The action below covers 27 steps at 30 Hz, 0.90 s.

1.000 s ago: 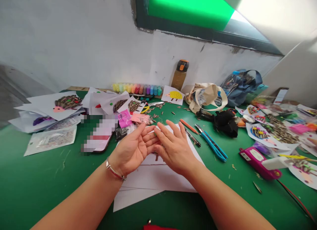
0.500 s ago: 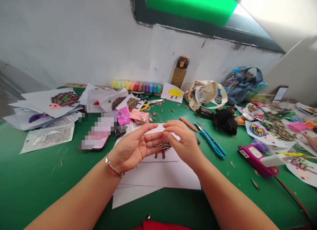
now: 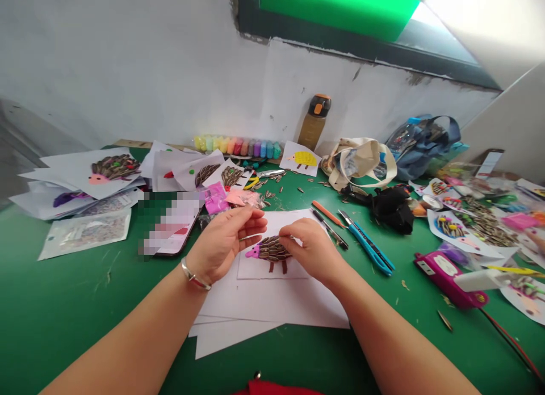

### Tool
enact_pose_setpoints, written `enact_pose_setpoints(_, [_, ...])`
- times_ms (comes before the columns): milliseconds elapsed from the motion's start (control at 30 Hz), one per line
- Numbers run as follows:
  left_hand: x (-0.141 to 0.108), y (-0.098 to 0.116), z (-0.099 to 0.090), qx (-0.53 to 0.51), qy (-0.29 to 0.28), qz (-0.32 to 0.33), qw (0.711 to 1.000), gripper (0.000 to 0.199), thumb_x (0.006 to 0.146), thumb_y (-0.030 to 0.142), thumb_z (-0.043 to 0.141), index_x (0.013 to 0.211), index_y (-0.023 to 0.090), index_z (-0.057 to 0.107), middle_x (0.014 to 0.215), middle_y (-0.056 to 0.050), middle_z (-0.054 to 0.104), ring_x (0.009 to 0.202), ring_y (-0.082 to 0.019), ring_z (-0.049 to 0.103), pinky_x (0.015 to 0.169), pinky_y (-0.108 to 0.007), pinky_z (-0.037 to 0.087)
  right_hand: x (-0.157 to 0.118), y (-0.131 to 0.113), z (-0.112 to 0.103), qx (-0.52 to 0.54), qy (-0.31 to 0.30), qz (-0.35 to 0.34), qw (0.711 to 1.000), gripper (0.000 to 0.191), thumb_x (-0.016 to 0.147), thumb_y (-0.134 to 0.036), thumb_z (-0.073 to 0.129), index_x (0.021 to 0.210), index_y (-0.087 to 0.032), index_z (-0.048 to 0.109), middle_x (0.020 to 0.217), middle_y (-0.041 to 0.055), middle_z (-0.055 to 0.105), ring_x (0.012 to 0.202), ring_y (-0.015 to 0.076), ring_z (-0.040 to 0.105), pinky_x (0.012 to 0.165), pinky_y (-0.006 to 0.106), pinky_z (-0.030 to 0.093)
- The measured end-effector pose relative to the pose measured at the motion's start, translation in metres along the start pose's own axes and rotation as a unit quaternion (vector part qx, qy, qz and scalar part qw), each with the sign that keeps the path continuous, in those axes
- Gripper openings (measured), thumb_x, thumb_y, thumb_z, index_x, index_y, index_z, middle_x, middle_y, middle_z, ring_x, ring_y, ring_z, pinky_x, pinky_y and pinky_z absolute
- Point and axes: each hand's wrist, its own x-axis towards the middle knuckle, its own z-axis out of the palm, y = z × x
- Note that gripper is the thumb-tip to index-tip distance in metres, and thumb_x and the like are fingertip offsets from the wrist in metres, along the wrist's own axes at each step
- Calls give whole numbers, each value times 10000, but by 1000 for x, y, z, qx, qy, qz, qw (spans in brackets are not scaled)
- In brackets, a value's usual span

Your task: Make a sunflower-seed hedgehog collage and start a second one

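Note:
A paper hedgehog picture [image 3: 273, 249] with a pink face, brown legs and a back of striped seeds lies on white sheets [image 3: 272, 304] in front of me. My left hand [image 3: 225, 239], wearing a silver bracelet, hovers at the picture's left with its palm turned inward and fingers apart, holding nothing. Over the right end of the seed back is my right hand [image 3: 310, 247], its thumb and forefinger pinched together. Whatever may be between those fingertips is too small to make out.
Right of the sheets lie a black pen [image 3: 330, 229], an orange tool [image 3: 328, 214], a blue cutter [image 3: 368, 244] and a magenta glue gun [image 3: 451, 278]. A phone [image 3: 174, 227] and paper piles [image 3: 80, 179] are on the left. Another person's hand [image 3: 536, 242] shows at the right edge.
My hands have moved apart. My left hand has shifted left with its fingers more curled, and my right hand has lowered over the seed back, uncovering the pink face.

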Motion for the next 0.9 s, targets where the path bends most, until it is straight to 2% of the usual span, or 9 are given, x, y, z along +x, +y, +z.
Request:
enact_pose_setpoints(67, [1,-2,1,27,6,11,1000,248,793,421,701,858,182,706,905,-57,702,889,-198,650,815,-333,489,1,2,3,-43,-14,-23,999,156,863,-172,611,742,-210,702,703,9,657,754,166,568,762,316,392])
enact_pose_setpoints(133, [1,-5,2,61,11,26,998,280,781,450,706,862,182,709,912,-59,699,895,-202,646,825,-342,480,1,4,7,-67,-10,-36,997,177,862,-174,617,719,-211,715,740,26,660,777,172,557,760,318,384])
enact_pose_setpoints(300, [3,-9,3,121,6,52,991,307,782,472,697,849,173,709,925,-73,696,928,-221,637,856,-373,475,-2,9,17,-78,-18,-56,995,205,859,-103,565,845,-224,729,766,25,674,785,173,544,786,330,370])
enact_pose_setpoints(433, [3,-10,3,127,2,61,990,269,779,437,707,835,174,709,897,-67,694,916,-217,634,852,-370,483,-4,10,22,-91,-26,-67,993,232,834,-79,561,842,-239,729,728,11,669,787,170,534,805,338,360])
enact_pose_setpoints(600, [3,-9,5,122,8,70,990,236,762,399,727,808,169,711,868,-65,690,882,-211,633,817,-353,490,-5,11,20,-87,-23,-64,994,307,788,-49,555,894,-254,755,881,36,696,866,193,545,842,365,386])
enact_pose_setpoints(900, [4,-9,3,140,19,78,987,207,781,375,709,827,174,718,891,-64,691,870,-204,635,791,-345,496,-7,3,11,-88,-47,-43,994,320,765,-36,540,873,-239,763,908,47,696,896,219,531,854,386,410])
